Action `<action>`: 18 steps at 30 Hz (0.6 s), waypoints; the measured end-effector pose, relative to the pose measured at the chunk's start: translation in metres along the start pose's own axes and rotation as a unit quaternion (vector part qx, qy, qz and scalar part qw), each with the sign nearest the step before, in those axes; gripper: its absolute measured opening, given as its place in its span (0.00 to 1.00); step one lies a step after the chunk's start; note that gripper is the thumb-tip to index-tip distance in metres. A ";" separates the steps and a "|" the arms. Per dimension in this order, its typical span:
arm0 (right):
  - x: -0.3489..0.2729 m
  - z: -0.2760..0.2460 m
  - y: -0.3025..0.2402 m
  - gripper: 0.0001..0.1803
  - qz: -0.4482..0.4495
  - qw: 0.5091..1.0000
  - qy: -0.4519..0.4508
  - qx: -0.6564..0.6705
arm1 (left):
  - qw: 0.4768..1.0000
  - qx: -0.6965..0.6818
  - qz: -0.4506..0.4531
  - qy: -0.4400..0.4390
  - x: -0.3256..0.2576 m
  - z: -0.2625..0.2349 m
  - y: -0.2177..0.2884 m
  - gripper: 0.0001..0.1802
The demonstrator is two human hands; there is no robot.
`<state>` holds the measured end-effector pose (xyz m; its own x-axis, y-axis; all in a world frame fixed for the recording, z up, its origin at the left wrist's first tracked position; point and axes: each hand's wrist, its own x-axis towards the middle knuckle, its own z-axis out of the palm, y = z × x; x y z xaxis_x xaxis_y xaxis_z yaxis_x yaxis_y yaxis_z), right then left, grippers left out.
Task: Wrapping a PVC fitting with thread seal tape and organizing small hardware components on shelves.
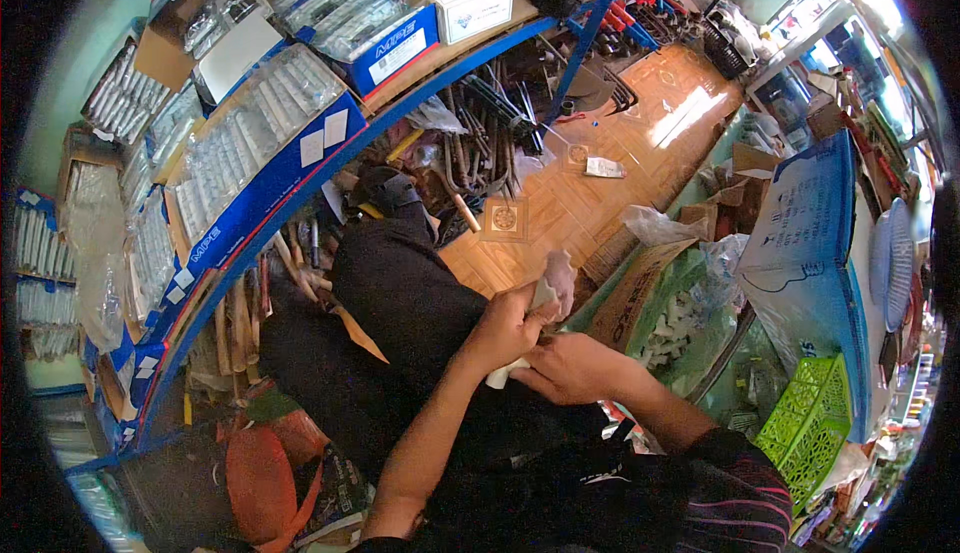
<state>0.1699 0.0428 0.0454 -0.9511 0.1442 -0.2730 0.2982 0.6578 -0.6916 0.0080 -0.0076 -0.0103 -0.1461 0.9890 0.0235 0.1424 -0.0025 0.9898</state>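
Note:
My two hands meet over my lap, just above my dark clothing. My left hand (508,329) is closed around a pale, whitish object (546,296), with the fingers wrapped and the thumb on top. One end of it, greyish and uneven, sticks out beyond the fingers; its kind is unclear. Against the left hand, my right hand (574,368) is closed too, its fingertips pinching near a short white end (505,374) that shows below. Whether both white parts belong to one thing, I cannot tell, as the fingers cover the middle.
Blue-edged shelving (395,96) with boxes of packaged goods (262,168) curves along the left. Handled tools (465,215) lie beneath it. A small white packet (604,168) rests on the tiled floor (655,93). To the right are a green bag of white pieces (672,333) and a green basket (808,423).

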 end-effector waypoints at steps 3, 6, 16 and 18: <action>-0.001 -0.020 0.009 0.20 0.039 0.999 0.013 0.012 | 0.996 -0.064 -0.054 -0.004 0.002 -0.005 -0.002 0.17; -0.004 -0.028 0.022 0.18 0.014 0.992 0.088 0.089 | 0.961 -0.211 -0.137 0.112 0.005 -0.011 0.000 0.21; -0.006 -0.035 0.019 0.17 0.050 0.978 0.191 0.068 | 0.956 -0.248 -0.159 0.002 -0.001 -0.017 0.009 0.23; -0.007 -0.040 0.020 0.17 0.093 0.968 0.214 0.088 | 0.960 -0.244 -0.134 0.010 -0.002 -0.016 0.010 0.23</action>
<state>0.1789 0.0844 0.0605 -0.8147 0.5659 -0.1270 0.4399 0.4603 -0.7711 -0.0058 -0.0121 0.0016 -0.1334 0.9607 -0.2435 -0.3775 0.1779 0.9087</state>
